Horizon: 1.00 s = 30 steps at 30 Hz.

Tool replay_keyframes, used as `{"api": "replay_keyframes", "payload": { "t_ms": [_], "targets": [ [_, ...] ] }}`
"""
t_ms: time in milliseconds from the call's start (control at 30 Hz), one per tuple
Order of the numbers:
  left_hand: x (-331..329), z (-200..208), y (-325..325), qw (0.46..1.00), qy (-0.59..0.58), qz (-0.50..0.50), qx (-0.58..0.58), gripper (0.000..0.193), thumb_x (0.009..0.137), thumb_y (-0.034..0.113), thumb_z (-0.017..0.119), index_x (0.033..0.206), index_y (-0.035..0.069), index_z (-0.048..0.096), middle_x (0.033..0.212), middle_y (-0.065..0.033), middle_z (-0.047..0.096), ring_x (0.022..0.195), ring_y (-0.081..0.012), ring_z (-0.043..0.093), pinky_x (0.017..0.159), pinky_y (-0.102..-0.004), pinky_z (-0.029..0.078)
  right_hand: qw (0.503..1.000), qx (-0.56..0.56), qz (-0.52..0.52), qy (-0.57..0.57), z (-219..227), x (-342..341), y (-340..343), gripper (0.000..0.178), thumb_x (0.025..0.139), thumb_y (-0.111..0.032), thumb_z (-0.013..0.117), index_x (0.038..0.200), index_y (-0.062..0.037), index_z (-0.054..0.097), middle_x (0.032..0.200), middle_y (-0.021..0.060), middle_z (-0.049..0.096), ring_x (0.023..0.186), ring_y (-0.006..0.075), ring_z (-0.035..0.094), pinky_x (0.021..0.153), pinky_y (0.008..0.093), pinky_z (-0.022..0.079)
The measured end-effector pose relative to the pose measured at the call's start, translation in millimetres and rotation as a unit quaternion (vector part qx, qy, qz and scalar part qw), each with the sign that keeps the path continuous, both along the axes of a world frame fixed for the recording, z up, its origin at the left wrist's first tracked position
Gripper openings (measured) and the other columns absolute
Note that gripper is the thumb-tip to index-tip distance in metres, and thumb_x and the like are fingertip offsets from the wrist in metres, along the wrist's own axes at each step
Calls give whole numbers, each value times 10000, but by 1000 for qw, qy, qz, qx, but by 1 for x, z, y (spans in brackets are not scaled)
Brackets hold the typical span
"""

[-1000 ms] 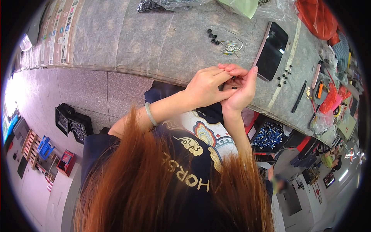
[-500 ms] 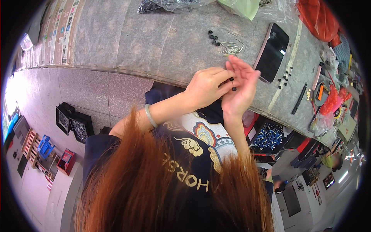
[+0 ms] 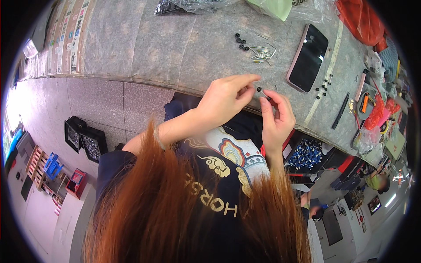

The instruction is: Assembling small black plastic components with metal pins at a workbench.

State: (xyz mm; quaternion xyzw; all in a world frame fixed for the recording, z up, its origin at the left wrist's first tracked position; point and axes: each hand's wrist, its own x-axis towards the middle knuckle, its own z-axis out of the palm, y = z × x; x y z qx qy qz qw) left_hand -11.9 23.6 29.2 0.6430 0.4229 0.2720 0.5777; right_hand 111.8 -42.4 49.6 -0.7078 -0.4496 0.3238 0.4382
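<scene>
Pinching a small black cylindrical bead with a thin metal pin [image 3: 259, 90] between thumb and forefinger, the right hand [image 3: 276, 118] is nearly closed, its remaining fingers curled loosely toward the palm. The left hand [image 3: 226, 98] sits just beside it, fingers bent and partly closed, with the forefinger extended so that its tip meets the upper end of the same part; whether the left hand grips the part or only touches it cannot be told. Both hands are raised above the near edge of the grey stone-patterned table [image 3: 175, 48], directly in front of the person's chest. Beyond the hands on the table lies a loose bundle of thin metal pins [image 3: 262, 52], with a short row of small black round beads [image 3: 241, 42] touching its left side. To the right of these rests a dark-screened smartphone in a pink case [image 3: 308, 57], lying flat and tilted. Near the phone's lower right corner sits a scatter of further small black beads [image 3: 323, 86], and further right a long black strip [image 3: 340, 110]. A red plastic bag [image 3: 360, 22] lies at the far right corner, and a pale green bag [image 3: 269, 6] at the far edge.
</scene>
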Motion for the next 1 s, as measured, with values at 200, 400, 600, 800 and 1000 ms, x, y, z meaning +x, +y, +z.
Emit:
{"api": "replay_keyframes", "payload": {
  "t_ms": [200, 400, 600, 800, 1000],
  "targets": [
    [-9, 9, -2, 988, -1, -36, -152, 205, 751, 129, 601, 871, -20, 529, 703, -87, 589, 615, -97, 562, 552, -230, 454, 981, -51, 120, -147, -7, 3, 1, 153, 688, 23, 564, 838, -7, 559, 745, 118, 549, 647, 263, 546, 560, 320, 430],
    [-2, 1, 3, 987, 43, -95, -126, 201, 757, 143, 596, 846, -19, 517, 673, -64, 584, 590, -89, 557, 520, -227, 449, 982, 4, 112, -154, -19, 4, 0, 158, 689, 25, 556, 843, -8, 558, 733, 117, 547, 646, 264, 547, 563, 328, 431],
    [-2, 1, 14, 968, 47, -126, -211, 188, 773, 152, 584, 822, -14, 510, 657, -44, 559, 576, -69, 535, 483, -197, 434, 997, -70, 33, -24, -14, 0, 0, 141, 684, 34, 549, 817, -10, 555, 729, 116, 546, 645, 269, 540, 564, 329, 427],
    [0, 7, 18, 945, 56, -147, -286, 184, 777, 149, 595, 814, -3, 498, 674, -27, 539, 578, -65, 524, 476, -186, 431, 985, 23, 108, -135, -26, 7, -2, 104, 698, 26, 550, 793, -12, 537, 736, 115, 544, 654, 278, 531, 572, 334, 421],
    [6, 13, 22, 929, 68, -139, -336, 159, 788, 132, 580, 835, 1, 504, 699, -31, 550, 618, -65, 529, 506, -188, 439, 998, -44, 51, -18, -13, 11, -7, 133, 733, 13, 544, 861, -21, 539, 751, 92, 561, 658, 194, 557, 572, 276, 434]
  ]
}}
